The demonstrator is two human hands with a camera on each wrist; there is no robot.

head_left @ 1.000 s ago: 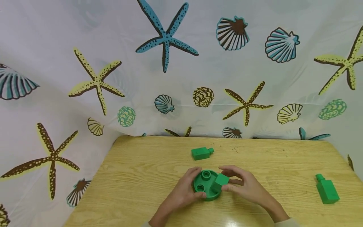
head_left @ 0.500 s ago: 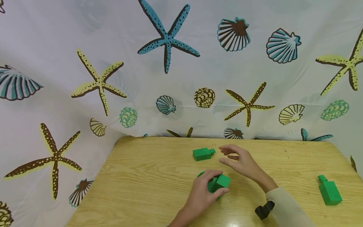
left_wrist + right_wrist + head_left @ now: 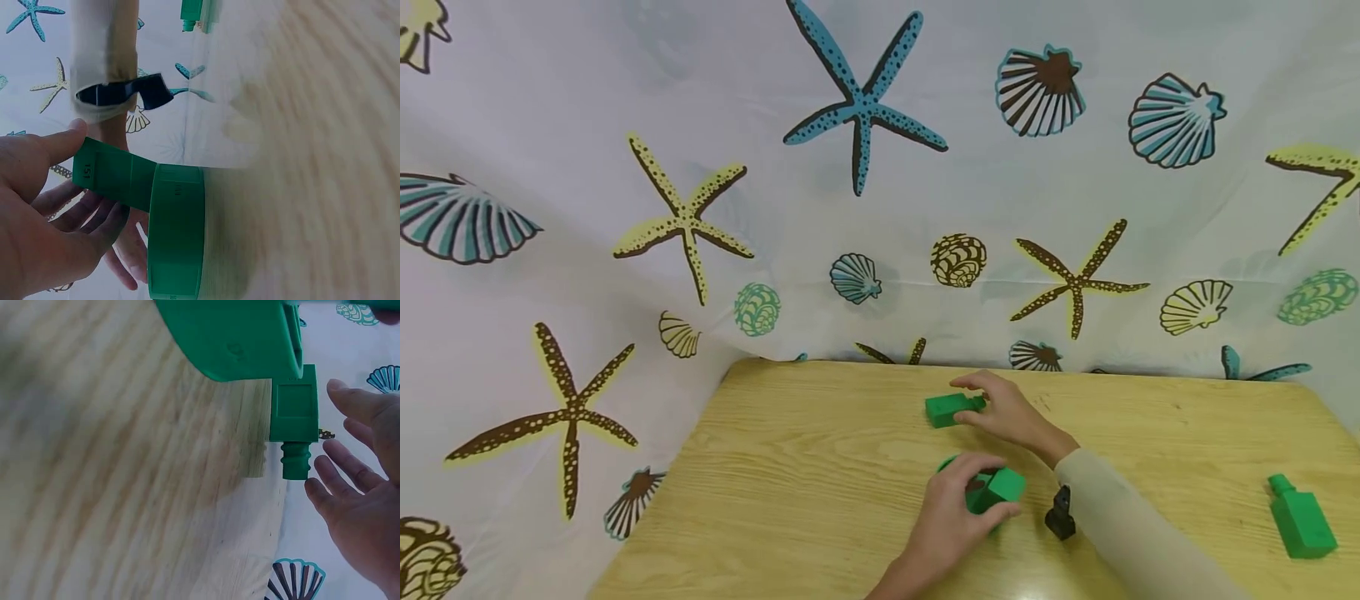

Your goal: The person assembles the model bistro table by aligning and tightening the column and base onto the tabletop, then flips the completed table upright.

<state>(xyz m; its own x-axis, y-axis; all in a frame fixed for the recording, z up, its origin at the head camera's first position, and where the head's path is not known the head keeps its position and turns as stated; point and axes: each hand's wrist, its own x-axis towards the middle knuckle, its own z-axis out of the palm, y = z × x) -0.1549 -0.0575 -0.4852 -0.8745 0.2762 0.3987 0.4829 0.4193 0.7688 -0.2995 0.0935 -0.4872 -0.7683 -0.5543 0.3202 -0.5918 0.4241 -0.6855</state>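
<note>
A green rectangular block (image 3: 1006,485) stands on end in a round, shallow green base (image 3: 177,231) on the table. My left hand (image 3: 949,512) holds this block, thumb on one side and fingers on the other, and hides most of the base in the head view. Farther back, a second green block with a ribbed peg (image 3: 943,410) lies on its side. My right hand (image 3: 1006,412) hovers at its peg end, thumb and fingers spread around it. In the right wrist view, the fingertips (image 3: 315,487) are close beside the peg and grip nothing.
Another green block with a ribbed neck (image 3: 1302,523) lies at the far right of the wooden table (image 3: 805,467). A white curtain with starfish and shells (image 3: 880,208) hangs behind and to the left. A black camera (image 3: 1061,514) is strapped to the right wrist.
My right hand has let go of the block in the base and moved back to the lying block. My left hand has shifted from the base's left rim onto the upright block.
</note>
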